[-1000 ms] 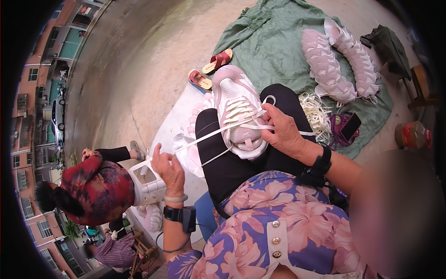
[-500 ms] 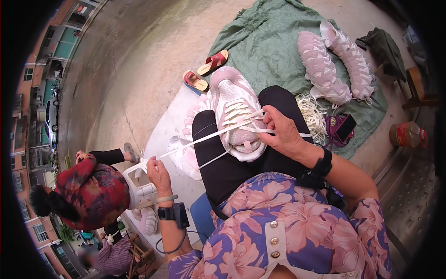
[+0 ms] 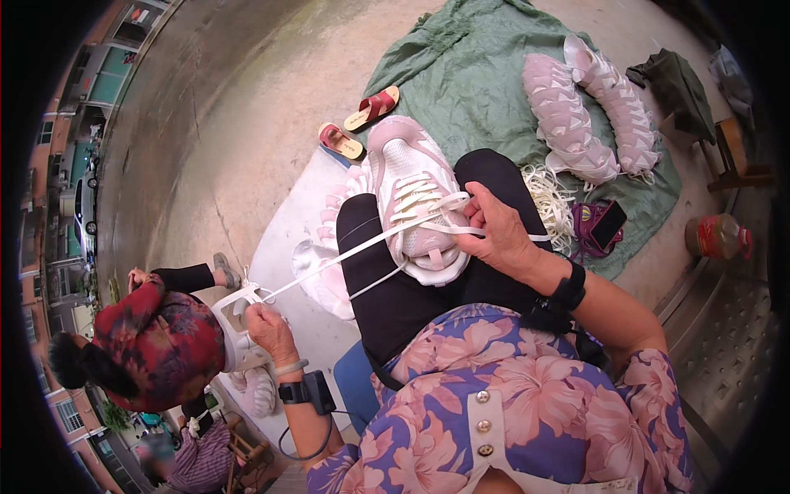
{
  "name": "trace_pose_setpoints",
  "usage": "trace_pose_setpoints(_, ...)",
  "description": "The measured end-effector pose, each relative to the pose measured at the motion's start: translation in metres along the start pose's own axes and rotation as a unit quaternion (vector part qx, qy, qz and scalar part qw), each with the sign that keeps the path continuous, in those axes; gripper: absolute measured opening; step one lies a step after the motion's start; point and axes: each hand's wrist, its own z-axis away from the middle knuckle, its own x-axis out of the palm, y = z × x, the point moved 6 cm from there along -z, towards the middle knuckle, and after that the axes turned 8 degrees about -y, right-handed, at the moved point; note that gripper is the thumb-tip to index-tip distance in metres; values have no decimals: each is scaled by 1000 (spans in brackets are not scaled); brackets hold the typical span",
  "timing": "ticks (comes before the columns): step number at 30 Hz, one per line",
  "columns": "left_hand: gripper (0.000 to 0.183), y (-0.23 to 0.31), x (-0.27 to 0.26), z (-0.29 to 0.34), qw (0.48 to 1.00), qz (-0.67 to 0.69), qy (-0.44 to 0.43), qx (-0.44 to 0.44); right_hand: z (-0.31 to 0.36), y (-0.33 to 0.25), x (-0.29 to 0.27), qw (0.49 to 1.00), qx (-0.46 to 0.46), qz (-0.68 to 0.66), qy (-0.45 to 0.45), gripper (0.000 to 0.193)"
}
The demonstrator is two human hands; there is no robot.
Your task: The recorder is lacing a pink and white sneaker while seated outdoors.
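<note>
A pale pink shoe [image 3: 415, 198] is lying sole-down on the person's lap, toe pointing away, and everything else is being placed from it. The right hand [image 3: 498, 230] is resting just to the right of the shoe, its fingers pinched shut on a white lace [image 3: 346, 251] at the eyelets near the tongue. The left hand [image 3: 267, 325] is stretched well down and to the left of the shoe, closed around the lace's far end and drawing it taut in a long diagonal line. As a judgement, the lacing is looking well along: several white crossings are already sitting over the upper rows, and only the lowest eyelets nearest the ankle seem to be left, though the hand is hiding part of them. Beyond the shoe, to its upper right, two rows of stacked pink shoes [image 3: 588, 115] are lying on a green cloth [image 3: 469, 74], with a loose bundle of white laces [image 3: 551, 206] just right of the shoe. Two sandals [image 3: 358, 123] are lying to its upper left. Another person in a red patterned top [image 3: 156, 342] is sitting to its lower left.
</note>
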Motion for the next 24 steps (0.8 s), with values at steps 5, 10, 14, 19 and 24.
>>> trace_pose_setpoints(5,9,-15,-2,-2,906,383,-38,-177,0,-2,1,1000,1,2,-2,71)
trace_pose_setpoints(10,13,58,-28,-31,631,765,-101,-84,-1,-6,-6,998,49,-8,-37,58)
trace_pose_setpoints(14,16,100,-52,-42,437,866,-227,86,2,-11,-13,991,72,56,-94,44)
trace_pose_setpoints(19,19,123,-59,-34,476,820,-284,141,16,-47,-39,947,-137,288,-26,27)
trace_pose_setpoints(24,18,86,-32,-21,823,489,-289,8,28,-43,-62,919,-194,340,-35,19)
